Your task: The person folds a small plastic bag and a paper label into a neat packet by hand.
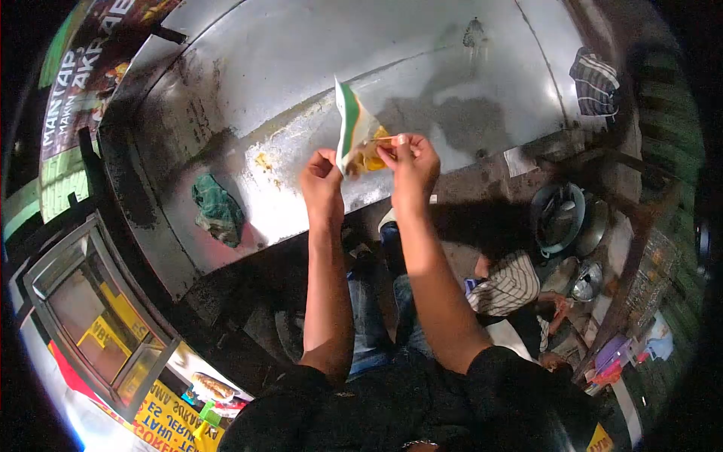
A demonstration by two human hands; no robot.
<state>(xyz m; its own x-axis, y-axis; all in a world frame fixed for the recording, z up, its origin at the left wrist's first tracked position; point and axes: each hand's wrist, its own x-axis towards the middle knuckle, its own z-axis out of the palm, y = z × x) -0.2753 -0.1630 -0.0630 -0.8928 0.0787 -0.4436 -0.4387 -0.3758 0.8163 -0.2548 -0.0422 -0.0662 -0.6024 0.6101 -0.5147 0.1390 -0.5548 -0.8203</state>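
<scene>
A paper wrapper (348, 124), white with a green and orange band, stands upright above the metal counter. My left hand (322, 181) pinches its lower left edge. Yellow-brown food (370, 157) shows at the wrapper's right side, partly blurred. My right hand (410, 166) is closed on a thin stick (382, 138) that points left toward the food. Both hands are near the counter's front edge.
On the metal counter (286, 60) lies a crumpled green cloth (217, 209) at the left. A striped cloth (595, 83) is at the far right. Below right, a co-worker in a striped head covering (508, 286) is near pans (557, 218). A glass-sided case (98, 309) stands lower left.
</scene>
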